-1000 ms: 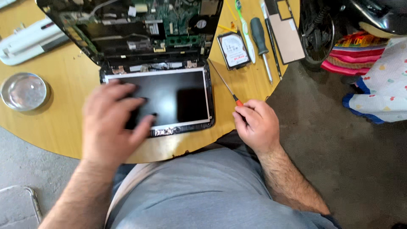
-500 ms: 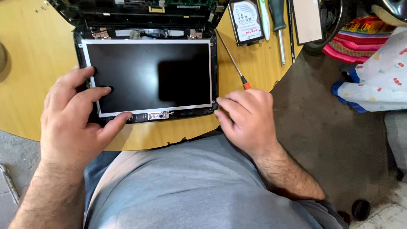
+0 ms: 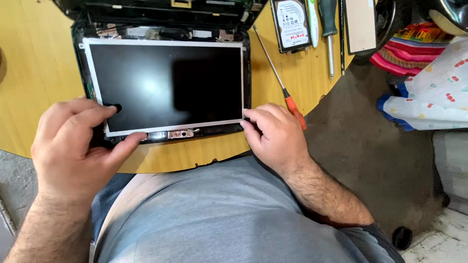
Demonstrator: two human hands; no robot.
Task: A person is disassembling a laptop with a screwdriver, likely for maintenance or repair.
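Since half a second ago the right hand (image 3: 275,136) has slid from the near edge of the panel (image 3: 165,85) to its near right corner; the left hand (image 3: 75,146) stays at the near left corner, and the panel sits much as it did.

Panel: dark, bare screen with a silver rim, lying flat on the round wooden table (image 3: 29,73). Long axis runs left to right between the two hands; far long edge against the opened laptop base (image 3: 161,12), near long edge toward the person.

Left hand: thumb along the near rim, index fingertip pressed on the glass, pinching the corner between them. Remaining fingers spread, not on the panel.

Right hand: fingertips bunched together against the panel's corner; cannot tell whether the thumb is under the edge, as the knuckles cover it.

Screwdriver (image 3: 280,80), orange handle, lies just beyond the right fingers, tip pointing away; the handle's end passes behind the knuckles.

Farther beyond the right fingers: hard drive (image 3: 291,24) and a green-handled screwdriver (image 3: 329,29), both cut off by the top of the frame.

Laptop base is mostly out of frame; its inner parts are too dark to make out.
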